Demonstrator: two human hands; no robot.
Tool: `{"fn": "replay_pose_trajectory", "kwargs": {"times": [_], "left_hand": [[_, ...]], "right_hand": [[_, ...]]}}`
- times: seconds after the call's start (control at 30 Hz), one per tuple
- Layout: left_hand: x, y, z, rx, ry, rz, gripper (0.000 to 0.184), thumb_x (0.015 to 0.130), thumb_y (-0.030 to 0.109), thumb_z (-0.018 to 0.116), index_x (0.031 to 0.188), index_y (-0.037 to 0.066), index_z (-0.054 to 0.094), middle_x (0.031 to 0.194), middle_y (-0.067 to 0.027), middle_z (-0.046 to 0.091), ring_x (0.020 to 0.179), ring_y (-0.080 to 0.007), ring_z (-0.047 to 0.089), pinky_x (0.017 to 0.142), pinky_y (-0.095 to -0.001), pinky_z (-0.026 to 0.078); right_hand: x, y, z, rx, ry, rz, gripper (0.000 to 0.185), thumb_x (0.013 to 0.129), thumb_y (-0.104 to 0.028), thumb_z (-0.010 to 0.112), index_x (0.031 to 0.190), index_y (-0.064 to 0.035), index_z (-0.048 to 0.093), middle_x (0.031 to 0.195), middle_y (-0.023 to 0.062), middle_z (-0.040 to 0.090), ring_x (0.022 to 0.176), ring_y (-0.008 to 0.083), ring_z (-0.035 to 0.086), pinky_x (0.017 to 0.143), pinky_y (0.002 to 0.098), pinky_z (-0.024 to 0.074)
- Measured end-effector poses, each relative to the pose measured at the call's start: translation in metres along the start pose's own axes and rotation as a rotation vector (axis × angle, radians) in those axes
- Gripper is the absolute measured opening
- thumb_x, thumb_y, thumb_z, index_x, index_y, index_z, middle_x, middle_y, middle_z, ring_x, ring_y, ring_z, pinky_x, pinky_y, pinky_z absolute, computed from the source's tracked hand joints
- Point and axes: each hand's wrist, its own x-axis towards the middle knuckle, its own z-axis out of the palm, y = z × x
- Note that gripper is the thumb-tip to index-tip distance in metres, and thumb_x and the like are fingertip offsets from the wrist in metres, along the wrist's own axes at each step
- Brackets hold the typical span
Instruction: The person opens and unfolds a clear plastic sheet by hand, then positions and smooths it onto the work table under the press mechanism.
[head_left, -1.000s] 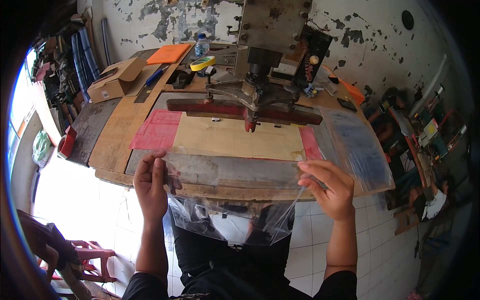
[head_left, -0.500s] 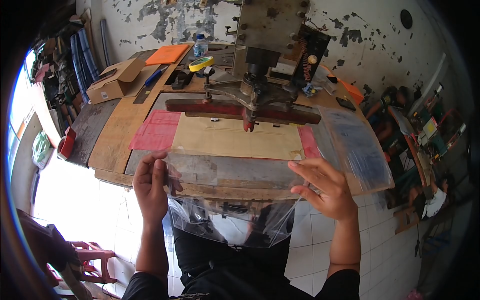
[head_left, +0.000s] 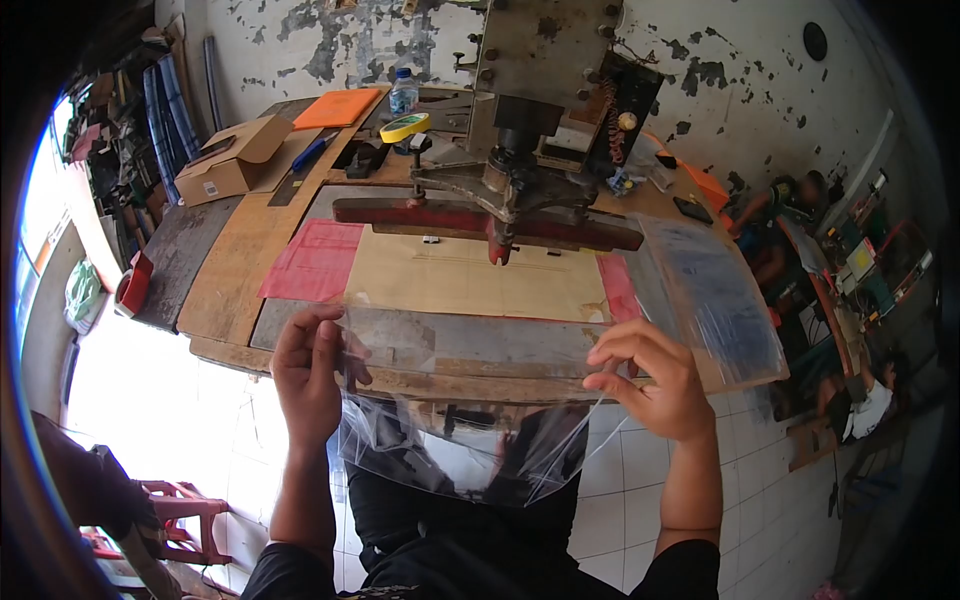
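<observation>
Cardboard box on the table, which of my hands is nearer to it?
Left. The left hand is below the cardboard box in view, slightly rightward; the right hand is below too, much farther right.

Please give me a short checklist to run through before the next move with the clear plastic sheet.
1. Left hand holding the clear plastic sheet: ok.
2. Pinch of the right hand secure: cannot tell; contact is unclear.
3. Sheet drawn flat: not ok, it sags between the hands.
4. Hands clear of the press bar: ok, both are on its near side.
5. Clearance between bar and yellow panel: cannot tell.
</observation>
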Motion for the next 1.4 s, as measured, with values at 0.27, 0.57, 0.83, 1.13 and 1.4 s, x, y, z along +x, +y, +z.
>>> {"fn": "replay_pose_trajectory", "kwargs": {"times": [0.27,0.57,0.83,1.13,1.4], "left_hand": [[0.009,0.000,-0.010,0.036,-0.021,-0.054,0.023,0.114,0.017,0.053,0.123,-0.001,0.064,0.077,-0.0090,0.070,0.055,-0.0107,0.063,0.049,-0.0221,0.045],[0.010,-0.023,-0.017,-0.031,-0.062,-0.162,0.019,0.111,0.014,0.058,0.121,0.000,0.068,0.079,0.0045,0.062,0.064,-0.0003,0.053,0.054,-0.0193,0.038],[0.006,-0.023,-0.017,0.158,-0.027,-0.033,0.019,0.112,0.014,0.055,0.119,0.000,0.066,0.076,0.0056,0.055,0.059,0.0002,0.047,0.052,-0.0195,0.037],[0.001,-0.018,-0.015,0.117,-0.016,-0.048,0.017,0.110,0.011,0.059,0.119,-0.001,0.067,0.074,0.0054,0.058,0.063,-0.0005,0.049,0.058,-0.0191,0.036],[-0.001,-0.023,-0.018,0.101,-0.028,-0.027,0.018,0.111,0.015,0.059,0.120,0.001,0.066,0.077,0.0051,0.057,0.060,0.0000,0.049,0.053,-0.0188,0.037]], "right_hand": [[0.007,0.011,-0.018,0.101,-0.227,0.066,0.026,0.083,-0.014,0.090,0.093,-0.0001,0.071,0.095,0.0063,0.068,0.081,0.0165,0.068,0.073,0.0308,0.0553],[-0.012,0.029,0.004,0.801,-0.148,0.212,0.019,0.090,-0.008,0.084,0.087,-0.0055,0.065,0.096,0.0096,0.073,0.086,0.0189,0.074,0.076,0.0296,0.0566],[-0.024,0.024,0.022,0.874,0.152,0.401,0.020,0.102,-0.018,0.072,0.094,-0.0003,0.065,0.090,0.0133,0.072,0.073,0.0192,0.072,0.064,0.0300,0.0560],[-0.030,0.006,0.022,0.604,0.287,0.424,0.011,0.101,-0.004,0.072,0.109,0.0039,0.071,0.091,0.0120,0.078,0.077,0.0156,0.075,0.067,0.0247,0.0546],[-0.030,0.000,0.023,0.568,0.339,0.362,0.013,0.101,-0.001,0.071,0.113,0.0047,0.070,0.092,0.0125,0.078,0.080,0.0157,0.075,0.070,0.0268,0.0586]]}}
